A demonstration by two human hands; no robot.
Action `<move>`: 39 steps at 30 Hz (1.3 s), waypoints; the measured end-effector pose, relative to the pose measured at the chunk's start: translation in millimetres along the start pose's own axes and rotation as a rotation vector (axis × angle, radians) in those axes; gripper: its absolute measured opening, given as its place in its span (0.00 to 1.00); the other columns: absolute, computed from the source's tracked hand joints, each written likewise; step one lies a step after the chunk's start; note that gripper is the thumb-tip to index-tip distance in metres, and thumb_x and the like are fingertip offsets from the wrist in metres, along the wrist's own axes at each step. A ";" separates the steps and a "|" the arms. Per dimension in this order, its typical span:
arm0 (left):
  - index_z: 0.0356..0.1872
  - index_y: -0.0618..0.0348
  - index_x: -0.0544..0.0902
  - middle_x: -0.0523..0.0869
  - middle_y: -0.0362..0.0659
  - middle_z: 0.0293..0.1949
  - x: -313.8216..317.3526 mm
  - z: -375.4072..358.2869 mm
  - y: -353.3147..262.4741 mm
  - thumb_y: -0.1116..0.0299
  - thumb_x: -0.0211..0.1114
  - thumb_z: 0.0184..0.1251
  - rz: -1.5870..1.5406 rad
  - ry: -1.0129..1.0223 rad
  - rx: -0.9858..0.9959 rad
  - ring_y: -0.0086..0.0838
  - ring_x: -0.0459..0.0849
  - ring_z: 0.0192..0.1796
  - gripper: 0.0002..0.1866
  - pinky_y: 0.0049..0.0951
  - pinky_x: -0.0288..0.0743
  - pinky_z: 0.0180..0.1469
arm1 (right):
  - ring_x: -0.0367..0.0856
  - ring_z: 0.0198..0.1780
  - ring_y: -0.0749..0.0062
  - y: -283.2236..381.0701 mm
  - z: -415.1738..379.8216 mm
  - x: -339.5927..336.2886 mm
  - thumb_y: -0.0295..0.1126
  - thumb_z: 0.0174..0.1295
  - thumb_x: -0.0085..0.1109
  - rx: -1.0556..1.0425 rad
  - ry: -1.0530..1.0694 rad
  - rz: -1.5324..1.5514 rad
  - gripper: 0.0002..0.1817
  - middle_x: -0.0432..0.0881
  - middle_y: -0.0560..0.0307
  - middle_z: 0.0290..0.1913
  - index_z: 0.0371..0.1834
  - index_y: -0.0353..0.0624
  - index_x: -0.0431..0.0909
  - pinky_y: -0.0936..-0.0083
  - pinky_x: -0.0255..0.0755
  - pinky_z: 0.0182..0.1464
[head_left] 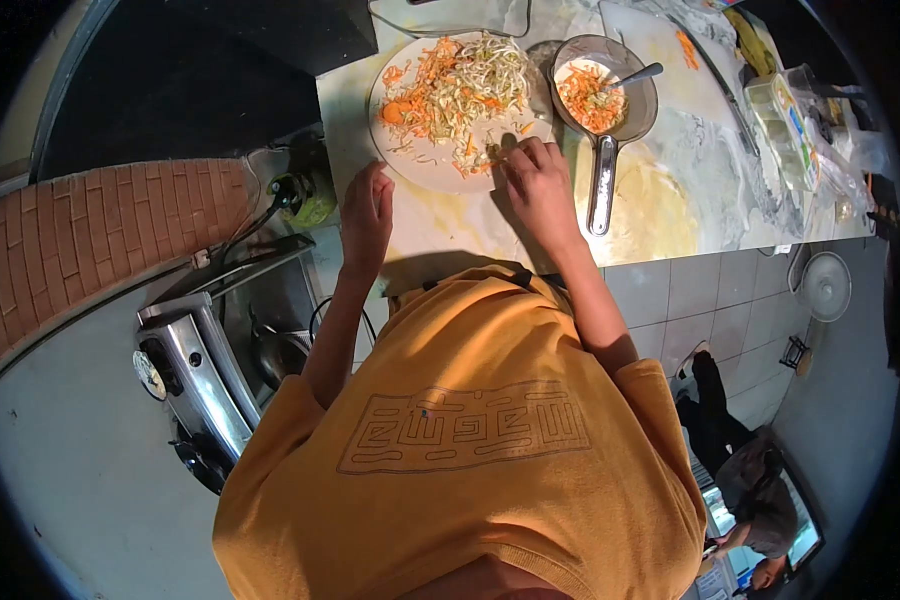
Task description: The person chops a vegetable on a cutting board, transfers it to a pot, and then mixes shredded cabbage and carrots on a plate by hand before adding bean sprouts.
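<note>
A large white plate [422, 165] on the marble counter holds a heap of shredded cabbage and carrot [462, 92]. My right hand [536, 188] rests at the plate's near rim, fingers pinched on a small bunch of the shreds. My left hand [367, 213] lies on the counter just left of the plate, fingers together, holding nothing. Right of the plate stands a small metal pan [644, 112] with a long handle, a white dish of carrot mix [590, 97] inside it and a spoon leaning in.
A white cutting board [660, 40] lies at the back right. A clear plastic box [782, 118] and bags crowd the right end. A steel gas stove [198, 375] stands low on the left, beside a brick wall. Another person stands on the tiled floor at the lower right.
</note>
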State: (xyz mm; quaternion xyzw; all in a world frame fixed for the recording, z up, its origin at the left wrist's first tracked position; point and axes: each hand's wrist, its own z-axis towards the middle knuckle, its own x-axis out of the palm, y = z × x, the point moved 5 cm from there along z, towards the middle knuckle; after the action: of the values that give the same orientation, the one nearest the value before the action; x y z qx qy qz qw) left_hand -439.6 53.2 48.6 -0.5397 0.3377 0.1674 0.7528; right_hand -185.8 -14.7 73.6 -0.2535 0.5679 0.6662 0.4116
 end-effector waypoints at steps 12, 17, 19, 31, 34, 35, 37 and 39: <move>0.52 0.58 0.82 0.80 0.47 0.52 25.6 35.1 -44.8 0.75 0.70 0.67 0.004 0.005 0.259 0.45 0.80 0.56 0.14 0.42 0.75 0.59 | 0.79 0.48 0.48 -3.9 5.6 6.2 0.25 0.64 0.65 0.080 -0.004 0.107 0.07 0.80 0.46 0.42 0.43 0.37 0.81 0.54 0.74 0.54; 0.51 0.57 0.83 0.81 0.45 0.53 32.7 28.6 -45.6 0.71 0.72 0.65 0.047 0.037 0.267 0.44 0.79 0.57 0.14 0.42 0.74 0.61 | 0.83 0.43 0.44 -6.0 11.3 -11.1 0.21 0.66 0.62 0.237 -0.031 0.351 0.05 0.83 0.43 0.41 0.43 0.34 0.82 0.56 0.78 0.49; 0.50 0.58 0.83 0.81 0.46 0.52 32.1 25.8 -47.3 0.73 0.71 0.65 0.038 0.037 0.263 0.44 0.79 0.56 0.13 0.42 0.74 0.60 | 0.84 0.42 0.43 -10.1 10.7 -8.4 0.21 0.67 0.61 0.322 -0.008 0.438 0.05 0.84 0.42 0.42 0.44 0.34 0.82 0.57 0.78 0.49; 0.58 0.59 0.80 0.78 0.50 0.56 24.8 -5.6 -18.1 0.72 0.70 0.67 0.105 -0.110 0.239 0.48 0.77 0.59 0.19 0.47 0.70 0.63 | 0.80 0.57 0.43 -8.9 8.3 -0.9 0.12 0.59 0.56 0.067 -0.063 0.118 0.20 0.82 0.43 0.52 0.54 0.39 0.83 0.55 0.75 0.60; 0.59 0.59 0.79 0.77 0.50 0.58 27.8 -9.8 -10.0 0.72 0.70 0.67 0.105 -0.110 0.229 0.48 0.76 0.60 0.20 0.48 0.69 0.63 | 0.79 0.55 0.42 -12.4 7.2 -1.2 0.16 0.59 0.60 0.137 -0.041 0.108 0.17 0.80 0.42 0.50 0.52 0.39 0.83 0.55 0.75 0.60; 0.59 0.59 0.79 0.77 0.50 0.58 28.1 -10.0 -9.7 0.72 0.69 0.67 0.100 -0.107 0.231 0.48 0.76 0.60 0.20 0.48 0.69 0.64 | 0.78 0.54 0.42 -13.6 5.5 0.9 0.18 0.59 0.61 0.135 -0.029 0.033 0.15 0.79 0.41 0.51 0.51 0.36 0.82 0.53 0.74 0.59; 0.60 0.59 0.79 0.77 0.50 0.58 28.6 -8.3 -9.5 0.71 0.69 0.67 0.110 -0.103 0.229 0.48 0.76 0.61 0.20 0.48 0.68 0.64 | 0.78 0.53 0.43 -9.9 6.5 1.3 0.20 0.59 0.62 0.124 -0.019 -0.040 0.15 0.78 0.41 0.52 0.50 0.33 0.80 0.52 0.74 0.58; 0.60 0.59 0.78 0.77 0.50 0.58 27.9 -7.0 -10.1 0.71 0.69 0.68 0.118 -0.098 0.229 0.48 0.75 0.61 0.21 0.48 0.68 0.65 | 0.78 0.54 0.42 -5.4 6.8 1.1 0.19 0.59 0.61 0.161 0.057 -0.090 0.15 0.78 0.40 0.52 0.51 0.34 0.80 0.52 0.74 0.59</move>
State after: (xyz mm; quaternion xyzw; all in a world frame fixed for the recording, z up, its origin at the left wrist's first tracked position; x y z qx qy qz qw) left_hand -415.8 39.9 35.1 -0.4207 0.3486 0.1979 0.8138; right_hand -181.0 -7.8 71.3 -0.2637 0.6193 0.5916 0.4437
